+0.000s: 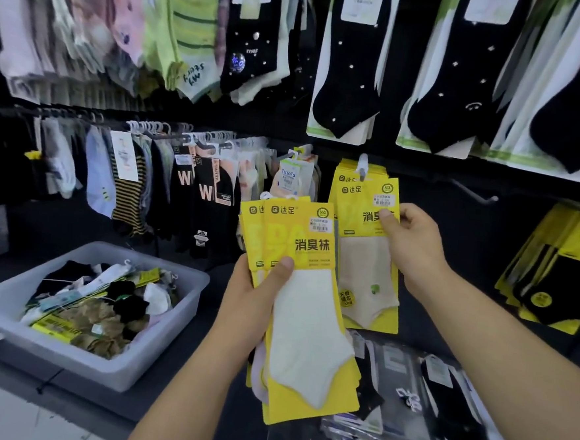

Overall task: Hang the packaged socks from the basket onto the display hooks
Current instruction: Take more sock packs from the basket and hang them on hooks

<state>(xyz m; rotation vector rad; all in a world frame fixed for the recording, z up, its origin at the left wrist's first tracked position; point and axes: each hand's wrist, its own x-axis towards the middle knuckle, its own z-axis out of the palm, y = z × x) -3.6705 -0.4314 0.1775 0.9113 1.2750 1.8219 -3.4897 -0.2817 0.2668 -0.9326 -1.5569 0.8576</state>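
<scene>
My left hand [255, 296] grips a stack of yellow sock packs [308, 324], white socks on the front one, thumb pressed on its card. My right hand [407, 241] pinches the upper right edge of a yellow pack with beige socks [364, 269] that hangs with several like it on a white display hook [362, 166]. The grey basket [155, 358] stands lower left on the shelf, holding several mixed sock packs.
Rows of hung socks fill the wall above and to the left. A bare metal hook [475, 195] juts out right of my right hand. Yellow-black packs [559, 273] hang at far right. Dark sock packs [441, 385] lie below.
</scene>
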